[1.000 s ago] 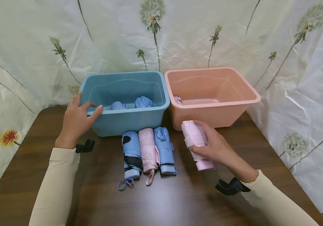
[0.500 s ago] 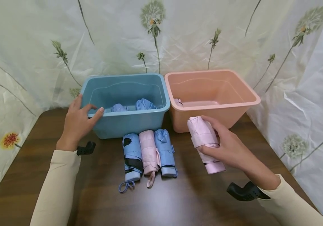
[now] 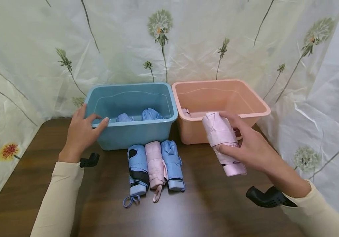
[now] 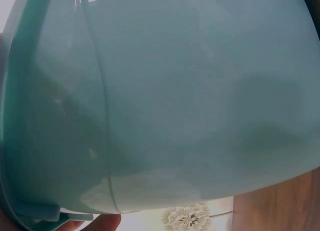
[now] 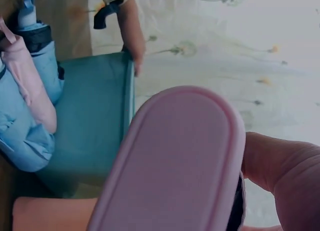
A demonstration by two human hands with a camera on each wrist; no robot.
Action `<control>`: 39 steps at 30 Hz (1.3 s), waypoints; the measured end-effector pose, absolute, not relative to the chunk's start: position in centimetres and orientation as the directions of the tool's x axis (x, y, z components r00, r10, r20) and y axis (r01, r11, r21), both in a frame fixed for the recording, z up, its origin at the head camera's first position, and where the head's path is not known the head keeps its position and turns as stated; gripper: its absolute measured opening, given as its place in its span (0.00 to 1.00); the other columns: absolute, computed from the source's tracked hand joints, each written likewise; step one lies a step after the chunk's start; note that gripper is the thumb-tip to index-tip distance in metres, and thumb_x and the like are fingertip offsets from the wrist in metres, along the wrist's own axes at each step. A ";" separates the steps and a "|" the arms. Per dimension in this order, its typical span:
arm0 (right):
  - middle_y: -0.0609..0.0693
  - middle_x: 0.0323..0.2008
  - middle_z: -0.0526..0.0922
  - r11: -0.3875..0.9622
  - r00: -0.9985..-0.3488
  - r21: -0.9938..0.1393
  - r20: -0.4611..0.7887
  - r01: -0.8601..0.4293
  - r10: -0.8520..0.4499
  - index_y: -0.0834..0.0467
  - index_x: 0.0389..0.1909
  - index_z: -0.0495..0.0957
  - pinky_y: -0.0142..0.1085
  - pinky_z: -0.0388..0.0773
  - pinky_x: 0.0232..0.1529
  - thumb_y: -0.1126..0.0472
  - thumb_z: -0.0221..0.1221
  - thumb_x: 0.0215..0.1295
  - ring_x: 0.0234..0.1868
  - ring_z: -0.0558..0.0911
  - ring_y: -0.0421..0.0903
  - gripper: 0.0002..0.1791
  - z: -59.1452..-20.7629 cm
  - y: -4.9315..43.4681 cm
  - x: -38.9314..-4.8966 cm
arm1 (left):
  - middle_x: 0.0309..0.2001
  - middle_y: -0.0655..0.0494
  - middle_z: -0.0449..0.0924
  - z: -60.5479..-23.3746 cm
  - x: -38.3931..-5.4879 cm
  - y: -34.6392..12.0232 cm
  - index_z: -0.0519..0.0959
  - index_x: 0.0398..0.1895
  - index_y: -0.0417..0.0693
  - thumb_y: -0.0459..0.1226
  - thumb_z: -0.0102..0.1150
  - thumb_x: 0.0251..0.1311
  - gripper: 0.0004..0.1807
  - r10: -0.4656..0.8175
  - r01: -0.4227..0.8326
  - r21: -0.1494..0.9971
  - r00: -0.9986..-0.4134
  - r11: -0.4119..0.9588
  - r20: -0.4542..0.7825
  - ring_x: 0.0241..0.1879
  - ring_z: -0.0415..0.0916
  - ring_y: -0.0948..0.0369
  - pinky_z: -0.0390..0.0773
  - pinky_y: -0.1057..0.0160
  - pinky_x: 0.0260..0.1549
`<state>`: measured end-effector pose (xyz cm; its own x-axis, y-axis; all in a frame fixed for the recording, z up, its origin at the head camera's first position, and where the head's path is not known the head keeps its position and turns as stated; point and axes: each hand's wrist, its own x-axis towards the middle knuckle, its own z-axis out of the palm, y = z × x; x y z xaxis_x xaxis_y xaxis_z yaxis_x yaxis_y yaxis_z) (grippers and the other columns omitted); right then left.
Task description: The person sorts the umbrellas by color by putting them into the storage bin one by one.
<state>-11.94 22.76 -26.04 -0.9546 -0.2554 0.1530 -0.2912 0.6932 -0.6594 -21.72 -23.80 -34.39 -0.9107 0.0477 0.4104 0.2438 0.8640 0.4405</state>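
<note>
My right hand (image 3: 252, 144) grips a folded pink umbrella (image 3: 219, 131), raised in front of the peach bin (image 3: 193, 128). Its flat pink handle end (image 5: 175, 156) fills the middle of the right wrist view. My left hand (image 3: 81, 133) holds the left front corner of the blue bin (image 3: 133, 133), with its thumb at the front rim. The bin's wall (image 4: 175, 91) fills most of the left wrist view. On the table lie a blue umbrella with black patches (image 3: 138, 164), a pink umbrella (image 3: 155, 161) and another blue umbrella (image 3: 171, 161), side by side.
Inside the blue bin lie two blue umbrellas, one a rounded bundle (image 3: 124, 118), the other a crumpled bundle (image 3: 151, 114). A pale pink bundle (image 3: 186, 112) shows inside the peach bin. Behind hangs a flowered curtain (image 3: 122, 42). Both bins stand on the brown wooden table (image 3: 113, 210).
My right hand has lifted the pink umbrella and carried it right, and its top now overlaps the peach bin's front rim in view. My left hand stays at the blue bin's corner.
</note>
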 end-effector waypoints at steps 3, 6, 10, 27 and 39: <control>0.60 0.53 0.74 0.669 -0.956 -0.686 0.150 -0.284 -0.252 0.39 0.73 0.54 0.41 0.80 0.27 0.56 0.69 0.55 0.42 0.81 0.56 0.47 -25.4 22.8 -12.2 | 0.73 0.35 0.49 -34.5 -21.7 -23.8 0.82 0.44 0.39 0.61 0.48 0.64 0.33 0.051 0.243 0.441 -0.913 0.864 0.404 0.71 0.46 0.37 0.55 0.29 0.58; 0.63 0.54 0.73 0.640 -0.955 -0.714 0.152 -0.284 -0.254 0.41 0.73 0.54 0.41 0.81 0.25 0.58 0.69 0.56 0.41 0.82 0.59 0.47 -24.7 22.8 -12.6 | 0.73 0.35 0.49 -34.5 -21.7 -23.7 0.82 0.44 0.39 0.61 0.48 0.64 0.33 0.047 0.241 0.444 -0.913 0.863 0.405 0.71 0.46 0.36 0.55 0.29 0.58; 0.63 0.50 0.73 0.603 -0.955 -0.744 0.169 -0.287 -0.245 0.42 0.72 0.56 0.42 0.81 0.26 0.61 0.67 0.57 0.42 0.80 0.58 0.44 -23.8 22.9 -13.5 | 0.73 0.35 0.50 -34.2 -21.8 -23.7 0.83 0.43 0.39 0.60 0.48 0.64 0.32 0.041 0.246 0.444 -0.906 0.862 0.422 0.71 0.47 0.36 0.54 0.29 0.58; 0.59 0.50 0.74 0.513 -0.973 -0.831 0.137 -0.215 -0.186 0.40 0.68 0.61 0.47 0.82 0.27 0.59 0.66 0.60 0.41 0.79 0.53 0.37 -22.8 23.5 -17.9 | 0.73 0.35 0.49 -34.2 -21.7 -23.7 0.82 0.43 0.39 0.60 0.47 0.65 0.32 0.044 0.235 0.445 -0.916 0.864 0.399 0.71 0.46 0.36 0.52 0.28 0.58; 0.57 0.56 0.68 0.544 -0.990 -0.834 0.020 -0.094 -0.141 0.36 0.72 0.55 0.42 0.82 0.37 0.47 0.64 0.61 0.48 0.77 0.54 0.41 -22.1 23.5 -21.9 | 0.73 0.34 0.50 -34.4 -21.7 -23.5 0.82 0.42 0.39 0.59 0.48 0.65 0.31 0.050 0.248 0.438 -0.908 0.864 0.415 0.71 0.46 0.36 0.54 0.28 0.58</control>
<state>-21.92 23.55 -22.13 -0.9898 -0.1410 0.0196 -0.0940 0.5437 -0.8340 -21.66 -23.54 -34.36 -0.9083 0.0497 0.4153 0.2476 0.8643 0.4379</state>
